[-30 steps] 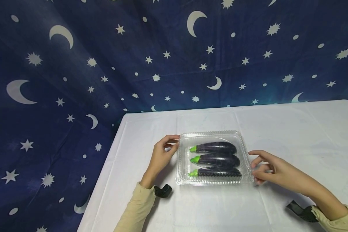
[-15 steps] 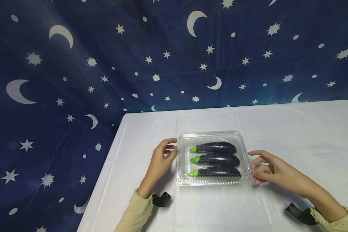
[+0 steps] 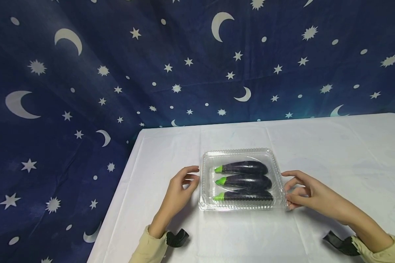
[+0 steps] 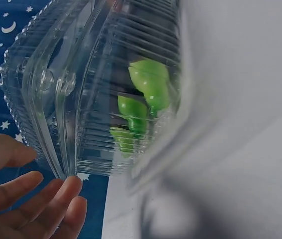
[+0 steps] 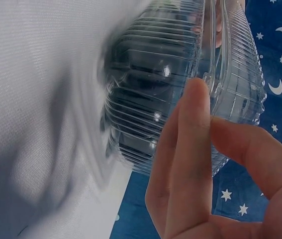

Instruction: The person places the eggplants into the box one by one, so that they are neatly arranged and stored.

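Note:
A clear plastic clamshell box [image 3: 208, 182] stands on the table with its lid down over three dark purple eggplants [image 3: 247, 181], green at their stem ends. My left hand [image 3: 179, 190] is at the box's left side, fingers loosely bent and spread. In the left wrist view its fingertips [image 4: 72, 185] come up to the rim, where lid and base meet; firm contact cannot be told. On the opposite side, my right hand [image 3: 311, 193] holds the rim near the front right corner. Its thumb and fingers come together there in the right wrist view.
White cloth covers the table [image 3: 332, 149]. A dark blue curtain [image 3: 171, 44] with moons and stars hangs behind it and along the left. Black straps [image 3: 177, 238] sit at both wrists.
My left hand has moved down along the box's left edge toward the near side, drawing slightly away. The right hand stays at the right rim. Box and eggplants remain in place.

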### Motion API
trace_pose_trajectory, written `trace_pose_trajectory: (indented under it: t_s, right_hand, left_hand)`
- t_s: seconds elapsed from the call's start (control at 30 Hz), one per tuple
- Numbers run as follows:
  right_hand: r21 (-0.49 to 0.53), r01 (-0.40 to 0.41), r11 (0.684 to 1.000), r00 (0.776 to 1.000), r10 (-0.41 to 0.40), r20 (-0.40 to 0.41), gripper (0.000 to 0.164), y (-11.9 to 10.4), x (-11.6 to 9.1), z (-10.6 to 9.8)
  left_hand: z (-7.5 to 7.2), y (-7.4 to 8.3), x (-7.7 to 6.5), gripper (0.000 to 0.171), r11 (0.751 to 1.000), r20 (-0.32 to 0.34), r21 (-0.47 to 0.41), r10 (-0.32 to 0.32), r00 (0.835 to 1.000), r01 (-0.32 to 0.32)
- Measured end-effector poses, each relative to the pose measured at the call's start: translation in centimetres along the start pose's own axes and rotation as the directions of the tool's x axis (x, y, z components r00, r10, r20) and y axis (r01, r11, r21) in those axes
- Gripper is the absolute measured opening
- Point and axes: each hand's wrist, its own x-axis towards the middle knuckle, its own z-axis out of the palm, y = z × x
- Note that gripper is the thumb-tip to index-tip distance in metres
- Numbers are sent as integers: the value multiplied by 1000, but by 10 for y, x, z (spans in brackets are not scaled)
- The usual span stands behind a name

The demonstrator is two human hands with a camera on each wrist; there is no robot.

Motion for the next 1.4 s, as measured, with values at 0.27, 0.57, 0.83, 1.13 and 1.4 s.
trace_pose_trajectory:
  t_s: [0.27, 0.57, 0.83, 1.13, 1.4]
  right_hand:
    - [0, -46, 999, 999, 46, -14, 62, -3, 0, 0]
    - [-7, -36, 999, 999, 36, -26, 62, -1, -1, 2]
    - [-17, -49, 999, 999, 49, -24, 61, -2, -3, 2]
    - [-17, -63, 998, 998, 63, -26, 63, -2, -4, 2]
    - [-15, -43, 999, 999, 43, -26, 63, -1, -3, 3]
  left_hand:
    - [-3, -3, -17, 34, 999, 40, -34, 7, 999, -5]
    - [-4, -7, -32, 50, 995, 145, -100, 30, 989, -15]
    - [-3, -7, -40, 60, 992, 222, -119, -22, 975, 50]
    - [0, -7, -41, 65, 977, 271, -178, -63, 961, 114]
    - [4, -9, -41, 65, 921, 307, -348, -65, 950, 176]
